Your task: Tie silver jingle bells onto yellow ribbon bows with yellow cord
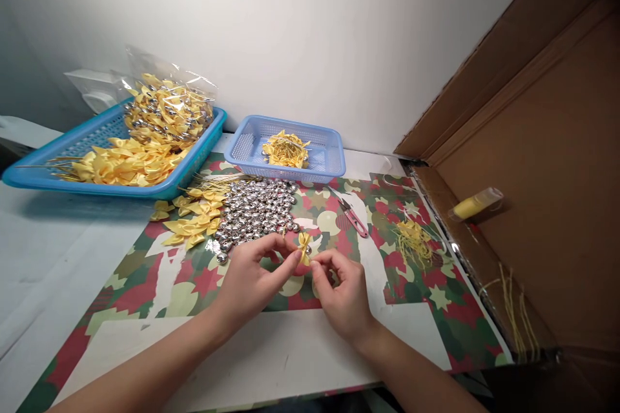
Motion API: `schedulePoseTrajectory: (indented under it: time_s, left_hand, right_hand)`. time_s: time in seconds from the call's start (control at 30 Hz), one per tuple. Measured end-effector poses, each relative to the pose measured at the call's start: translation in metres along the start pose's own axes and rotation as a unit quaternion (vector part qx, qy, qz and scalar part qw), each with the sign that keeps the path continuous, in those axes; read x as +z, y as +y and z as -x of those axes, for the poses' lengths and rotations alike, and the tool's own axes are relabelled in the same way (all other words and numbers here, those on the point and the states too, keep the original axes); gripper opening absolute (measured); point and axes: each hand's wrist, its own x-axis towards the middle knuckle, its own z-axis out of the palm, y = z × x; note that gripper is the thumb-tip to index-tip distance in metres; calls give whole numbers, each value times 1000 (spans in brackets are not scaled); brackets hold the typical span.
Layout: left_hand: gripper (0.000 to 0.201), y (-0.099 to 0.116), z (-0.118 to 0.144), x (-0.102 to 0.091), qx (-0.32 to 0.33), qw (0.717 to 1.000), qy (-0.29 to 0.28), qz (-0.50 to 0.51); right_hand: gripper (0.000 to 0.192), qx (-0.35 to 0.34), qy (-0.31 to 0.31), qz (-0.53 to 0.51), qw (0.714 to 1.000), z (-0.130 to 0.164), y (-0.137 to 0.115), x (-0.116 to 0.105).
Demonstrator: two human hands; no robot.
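Observation:
A small yellow ribbon bow (304, 242) is held up between my two hands, with a silver bell (309, 250) partly showing beside it. My left hand (259, 271) pinches the bow between thumb and fingers from the left. From the right, my right hand (341, 287) has its thumb and fingertips closed at the bow's lower edge. Just beyond my left hand lies a spread pile of silver bells (259, 206). Yellow bows with long ties (196, 222) lie to the left of that pile.
A large blue basket (92, 188) of bows stands at the left, with a clear bag of belled bows (169, 106). A smaller blue basket (334, 168) holds more. Pink thread snips (356, 219) and yellow cord scraps (414, 242) lie right. A cardboard wall (542, 161) borders the right side.

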Motion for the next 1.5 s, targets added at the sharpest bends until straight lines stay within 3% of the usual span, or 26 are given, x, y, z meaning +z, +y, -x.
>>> schedulePoseTrajectory:
  time_s: [0.47,0.8,1.0,1.2,1.5]
  left_hand:
    - [27,-2,-6,-2,-17,998,-9,-55]
    - [23,1,-1,-2,54,996,26,-59]
    - [21,1,1,-1,65,995,54,-59]
    - [22,3,3,0,89,992,63,-62]
    - [22,-5,6,2,119,985,88,-85]
  right_hand:
    - [16,-68,6,67,995,2,1,3]
    - [15,-93,35,54,994,3,3,4]
    - [15,-117,48,34,991,2,-2,4]
    - [15,-97,45,10,994,2,-3,4]
    - [14,8,15,-99,995,6,-2,7]
